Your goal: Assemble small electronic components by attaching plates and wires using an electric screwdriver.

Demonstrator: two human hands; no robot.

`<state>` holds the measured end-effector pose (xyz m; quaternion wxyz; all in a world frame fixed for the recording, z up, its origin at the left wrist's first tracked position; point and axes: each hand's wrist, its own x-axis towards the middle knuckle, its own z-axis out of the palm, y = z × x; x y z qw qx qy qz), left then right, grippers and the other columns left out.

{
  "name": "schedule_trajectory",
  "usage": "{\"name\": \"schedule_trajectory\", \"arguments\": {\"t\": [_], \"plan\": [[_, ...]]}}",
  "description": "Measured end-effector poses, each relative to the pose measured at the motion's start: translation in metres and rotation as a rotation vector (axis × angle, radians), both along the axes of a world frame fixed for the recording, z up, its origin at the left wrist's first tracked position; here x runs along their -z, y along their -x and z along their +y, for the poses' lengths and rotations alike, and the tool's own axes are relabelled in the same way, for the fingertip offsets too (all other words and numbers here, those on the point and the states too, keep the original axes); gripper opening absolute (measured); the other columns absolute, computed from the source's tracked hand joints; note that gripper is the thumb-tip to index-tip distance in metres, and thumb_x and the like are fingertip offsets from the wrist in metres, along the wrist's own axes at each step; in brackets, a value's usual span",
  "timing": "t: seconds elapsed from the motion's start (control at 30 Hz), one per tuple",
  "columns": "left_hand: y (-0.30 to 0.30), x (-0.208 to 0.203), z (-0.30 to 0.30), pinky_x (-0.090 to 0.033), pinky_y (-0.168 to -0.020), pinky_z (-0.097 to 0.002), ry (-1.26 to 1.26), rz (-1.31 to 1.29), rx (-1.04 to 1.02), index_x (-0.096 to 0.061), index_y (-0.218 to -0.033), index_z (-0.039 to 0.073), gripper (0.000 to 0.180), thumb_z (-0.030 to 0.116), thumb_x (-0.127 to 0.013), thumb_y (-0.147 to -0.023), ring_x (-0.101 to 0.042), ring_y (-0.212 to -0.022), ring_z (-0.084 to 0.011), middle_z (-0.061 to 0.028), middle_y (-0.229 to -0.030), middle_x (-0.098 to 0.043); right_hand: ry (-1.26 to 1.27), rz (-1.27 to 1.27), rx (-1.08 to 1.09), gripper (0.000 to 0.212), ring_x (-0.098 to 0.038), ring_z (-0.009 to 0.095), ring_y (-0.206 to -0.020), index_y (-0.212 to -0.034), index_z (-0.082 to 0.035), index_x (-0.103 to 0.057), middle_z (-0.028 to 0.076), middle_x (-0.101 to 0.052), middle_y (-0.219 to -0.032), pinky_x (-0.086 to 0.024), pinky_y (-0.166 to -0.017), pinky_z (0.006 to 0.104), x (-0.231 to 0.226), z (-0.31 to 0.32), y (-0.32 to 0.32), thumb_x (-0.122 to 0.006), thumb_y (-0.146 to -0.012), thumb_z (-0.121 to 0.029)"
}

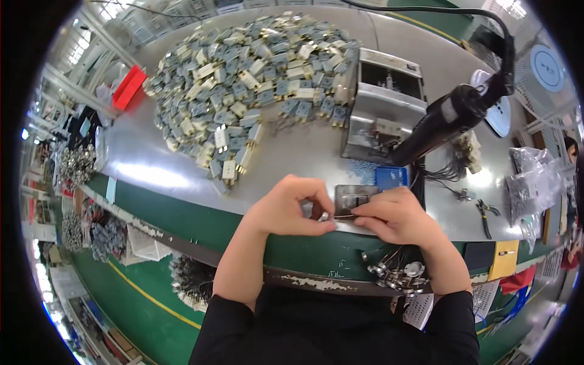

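Left hand pinches a small silvery part, mostly buried in fingertips; exact type and facing unreadable. Right hand: thumb and index nipped on a thin wire-like piece, right end hidden. Its long axis runs left-right, left end toward the silvery part; can't tell if they touch. Both at the bench's near side, by a metal block the right hand partly covers.
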<state>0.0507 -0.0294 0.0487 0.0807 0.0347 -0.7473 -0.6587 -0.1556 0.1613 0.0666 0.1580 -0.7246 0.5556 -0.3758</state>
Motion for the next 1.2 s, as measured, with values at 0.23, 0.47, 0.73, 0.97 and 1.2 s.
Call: {"name": "schedule_trajectory", "arguments": {"t": [0.23, 0.47, 0.73, 0.97, 1.2], "plan": [[0.004, 0.000, 0.011, -0.059, -0.076, -0.0328, -0.274, 0.108, 0.029, -0.066, -0.092, 0.001, 0.031, -0.008, -0.090, -0.074, -0.075, -0.085, -0.0194, -0.0106, -0.093, -0.077, 0.133, -0.006, 0.023, 0.017, -0.059, 0.025, -0.053, -0.097, -0.008, -0.078, 0.005, -0.062, -0.065, -0.042, -0.050, 0.0364, -0.006, -0.005, 0.000, -0.081, -0.081, -0.004], [0.014, 0.012, 0.021, -0.063, -0.086, -0.0342, 0.000, 0.245, -0.127, -0.069, -0.126, -0.004, 0.038, -0.010, -0.078, -0.089, -0.076, -0.096, -0.0221, -0.0164, -0.109, -0.076, 0.175, 0.151, 0.219, 0.014, -0.054, 0.023, -0.053, -0.091, -0.008, -0.076, 0.004, -0.056, -0.066, -0.039, -0.049, 0.0364, -0.025, 0.005, -0.011, -0.082, -0.079, -0.005], [0.018, 0.018, 0.051, -0.065, -0.090, -0.0457, -0.709, 0.087, 0.108, -0.059, -0.135, -0.013, 0.035, 0.002, -0.062, -0.104, -0.077, -0.101, -0.0341, -0.0233, -0.114, -0.075, 0.080, -0.173, 0.113, 0.013, -0.052, 0.017, -0.052, -0.084, -0.007, -0.076, 0.002, -0.061, -0.064, -0.035, -0.047, 0.0315, -0.027, 0.007, 0.002, -0.086, -0.077, -0.008], [0.021, 0.022, 0.052, -0.065, -0.091, -0.0458, -0.795, 0.090, 0.159, -0.058, -0.137, -0.013, 0.037, 0.003, -0.063, -0.104, -0.077, -0.102, -0.0359, -0.0239, -0.115, -0.075, 0.059, -0.247, 0.070, 0.010, -0.049, 0.015, -0.050, -0.083, -0.006, -0.075, 0.001, -0.059, -0.062, -0.032, -0.046, 0.0311, -0.025, 0.007, 0.003, -0.084, -0.079, -0.009], [0.018, 0.012, 0.056, -0.062, -0.095, -0.0417, -0.697, 0.027, 0.203, -0.057, -0.137, -0.015, 0.041, 0.003, -0.067, -0.101, -0.077, -0.104, -0.0343, -0.0223, -0.114, -0.075, 0.042, -0.162, 0.054, 0.010, -0.047, 0.017, -0.045, -0.074, -0.008, -0.070, 0.000, -0.048, -0.054, -0.030, -0.045, 0.0333, -0.039, 0.013, 0.001, -0.080, -0.074, -0.007]]}}
